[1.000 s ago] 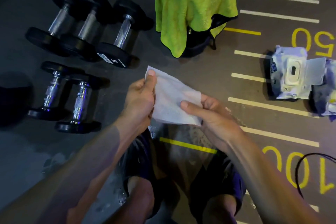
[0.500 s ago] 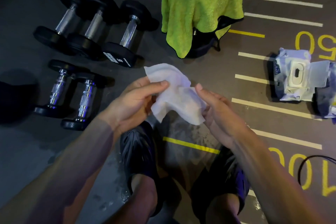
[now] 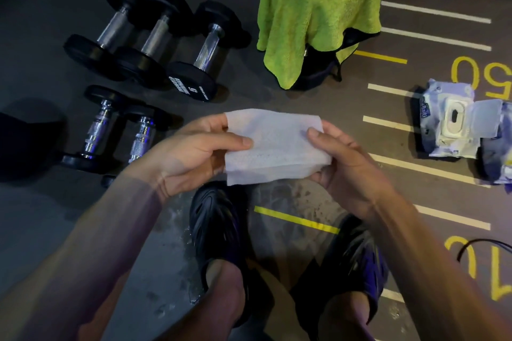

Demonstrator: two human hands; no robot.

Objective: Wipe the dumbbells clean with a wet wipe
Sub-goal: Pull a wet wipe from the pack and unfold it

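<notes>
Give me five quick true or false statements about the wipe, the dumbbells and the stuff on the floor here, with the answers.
1. Both hands hold the wet wipe. True: the left hand and right hand pinch opposite ends.
2. The wipe is touching a dumbbell. False: it is held in the air, apart from the dumbbells.
3. Five dumbbells lie on the floor. True: three larger ones behind, two smaller ones nearer.
4. The wipe pack has its lid closed. False: the flap is open.
5. The green towel lies flat on the floor. False: it is draped over a dark object.
</notes>
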